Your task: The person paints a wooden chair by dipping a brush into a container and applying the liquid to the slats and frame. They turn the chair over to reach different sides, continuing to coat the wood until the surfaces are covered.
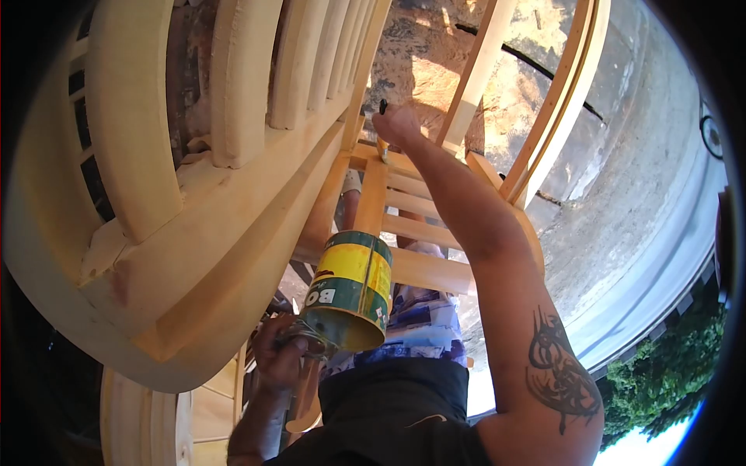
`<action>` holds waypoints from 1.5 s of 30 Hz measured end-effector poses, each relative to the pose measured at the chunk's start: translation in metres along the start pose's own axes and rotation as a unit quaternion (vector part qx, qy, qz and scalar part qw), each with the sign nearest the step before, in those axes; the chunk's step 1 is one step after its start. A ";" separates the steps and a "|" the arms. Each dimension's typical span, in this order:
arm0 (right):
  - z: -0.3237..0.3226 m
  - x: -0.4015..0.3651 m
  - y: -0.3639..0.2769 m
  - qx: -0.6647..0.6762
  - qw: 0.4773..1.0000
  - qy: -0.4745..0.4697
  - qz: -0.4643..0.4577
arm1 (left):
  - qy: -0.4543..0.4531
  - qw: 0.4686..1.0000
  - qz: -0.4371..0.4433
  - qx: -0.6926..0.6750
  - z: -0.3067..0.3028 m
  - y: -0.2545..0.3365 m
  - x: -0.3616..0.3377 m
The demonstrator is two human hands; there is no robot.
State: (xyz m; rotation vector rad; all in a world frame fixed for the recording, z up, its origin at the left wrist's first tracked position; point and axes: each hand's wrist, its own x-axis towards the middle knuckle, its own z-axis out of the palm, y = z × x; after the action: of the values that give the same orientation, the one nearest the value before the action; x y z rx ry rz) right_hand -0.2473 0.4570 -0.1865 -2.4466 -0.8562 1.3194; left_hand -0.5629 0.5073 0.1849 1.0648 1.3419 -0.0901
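My left hand point(276, 359) grips the wire handle of a dented green and yellow tin can point(351, 289), which tilts with its open mouth toward me, below a pale wooden chair frame point(194, 233). My right hand point(396, 124) reaches far out, fingers closed on a brush with a dark handle point(382, 106). The brush tip point(381, 149) rests against the end of the chair's wooden seat slats point(412, 233). A tattoo marks my right upper arm. My black shirt and patterned shorts fill the bottom middle.
Curved back slats point(233, 78) of the wooden chair loom close at upper left. A second curved wooden rail point(567, 85) stands at upper right. Concrete ground point(622, 202) lies beyond, with trees point(668, 365) at the lower right.
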 end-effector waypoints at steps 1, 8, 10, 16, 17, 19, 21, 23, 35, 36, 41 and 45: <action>-0.005 0.011 0.000 0.033 0.999 0.023 -0.014 | -0.004 1.000 -0.006 -0.012 0.001 0.002 0.001; 0.009 -0.007 0.065 0.010 0.981 0.043 0.188 | 0.006 0.999 -0.019 -0.047 0.005 0.010 -0.002; -0.017 -0.013 0.058 -0.027 0.986 -0.009 0.162 | 0.004 0.998 -0.026 -0.059 0.006 0.014 -0.002; 0.010 -0.018 0.020 -0.008 0.998 0.027 0.052 | -0.007 0.999 -0.013 -0.040 0.013 0.011 0.005; 0.013 -0.017 0.015 0.024 0.997 0.049 0.048 | -0.010 0.999 -0.007 -0.033 0.013 0.011 0.008; 0.021 -0.018 0.023 0.074 0.994 0.070 0.047 | -0.012 1.000 -0.002 -0.020 0.010 0.008 0.005; 0.010 -0.011 0.056 0.108 0.989 0.085 0.048 | -0.015 0.999 -0.008 -0.031 0.010 0.010 0.005; 0.009 -0.023 0.081 0.034 0.997 0.058 0.028 | -0.024 0.999 -0.001 -0.033 0.013 0.013 0.007; -0.074 -0.088 0.098 0.189 0.981 -0.010 0.034 | -0.016 0.999 -0.004 -0.040 0.024 0.022 0.011; -0.072 -0.090 0.105 0.269 0.963 0.017 0.009 | -0.012 0.999 -0.006 -0.044 0.025 0.023 0.010; -0.066 -0.114 0.176 0.491 0.847 -0.145 0.144 | -0.009 0.999 0.040 -0.006 0.023 0.013 0.014; -0.083 -0.122 0.173 0.499 0.850 -0.105 0.133 | -0.011 0.999 0.023 -0.029 0.027 0.017 0.013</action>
State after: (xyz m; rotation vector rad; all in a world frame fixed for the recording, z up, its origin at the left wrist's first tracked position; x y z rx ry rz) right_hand -0.1644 0.2519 -0.1352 -1.6092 0.1880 1.5795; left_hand -0.5289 0.5057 0.1807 1.0422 1.2924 -0.0282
